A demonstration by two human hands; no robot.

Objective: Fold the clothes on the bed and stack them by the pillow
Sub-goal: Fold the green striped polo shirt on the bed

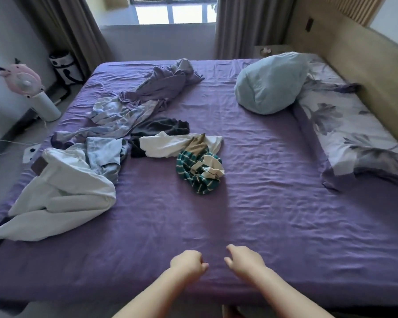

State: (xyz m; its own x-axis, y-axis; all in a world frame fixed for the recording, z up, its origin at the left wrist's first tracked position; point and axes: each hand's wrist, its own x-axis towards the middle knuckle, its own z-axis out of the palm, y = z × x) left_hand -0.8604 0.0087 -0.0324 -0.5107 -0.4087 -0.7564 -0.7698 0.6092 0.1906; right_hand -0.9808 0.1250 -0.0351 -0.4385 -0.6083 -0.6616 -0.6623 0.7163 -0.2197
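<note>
**Reader:** Clothes first, please: where do they lie, going left to right?

**Describer:** Clothes are scattered over the left and middle of the purple bed (251,203), none folded yet. Furthest left, near the edge, you have white trousers (60,193) sprawled with the legs toward you. They look thick and fairly heavy, so I judge you should take them by the waistband. Just beside them sits a crumpled pale blue garment (106,154), thin and floppy. Behind it a long lilac garment (156,88) trails toward the far side; it looks light and slippery, likely to slide out of a fold. Toward the middle lies a dark garment (161,127), partly under a white top (170,144). Nearest you in the middle is a green striped knit (198,168), bunched in a heap, soft and stretchy. Shake it out by the shoulders, I would say.

**Reader:** And the pillow?

**Describer:** Far right, a light blue pillow (271,83) stands on its edge, with a flowered pillow (354,134) flat beside it along the headboard.

**Reader:** My hands?

**Describer:** Both hover low over the near edge, well apart from every garment. Your left hand (187,263) has its fingers curled in, holding nothing. Your right hand (245,260) has fingers loosely bent, also holding nothing.
</note>
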